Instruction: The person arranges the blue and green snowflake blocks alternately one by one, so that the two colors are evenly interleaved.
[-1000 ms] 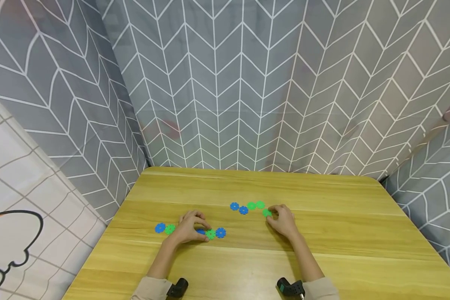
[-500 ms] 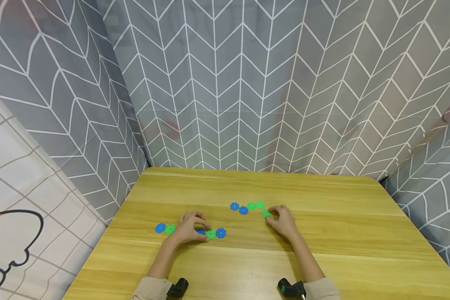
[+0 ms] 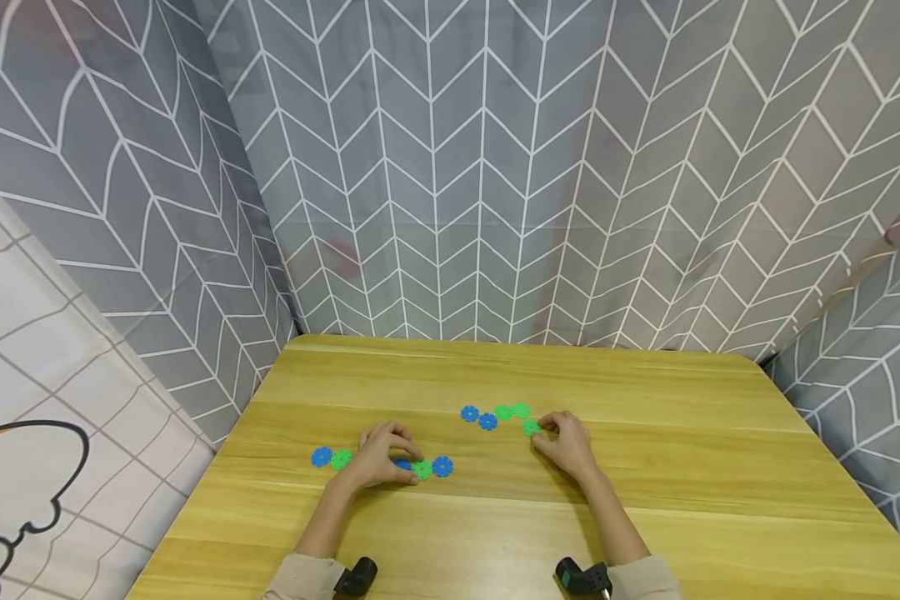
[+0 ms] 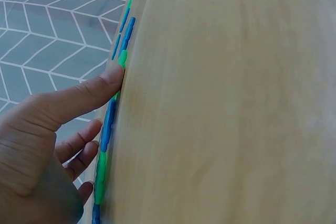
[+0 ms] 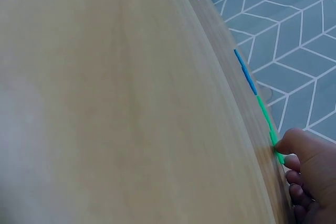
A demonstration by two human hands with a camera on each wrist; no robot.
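Wooden table (image 3: pixel 645 500) | left hand (image 3: pixel 378 454) curled, pinching green-blue chain (image 3: pixel 422 469) | right hand (image 3: pixel 566 442) pinching green disc (image 3: pixel 531 427)

A wooden table (image 3: pixel 645 500) stands before grey chevron-patterned curtains (image 3: pixel 480 167), a white sheet (image 3: pixel 37 350) at left.
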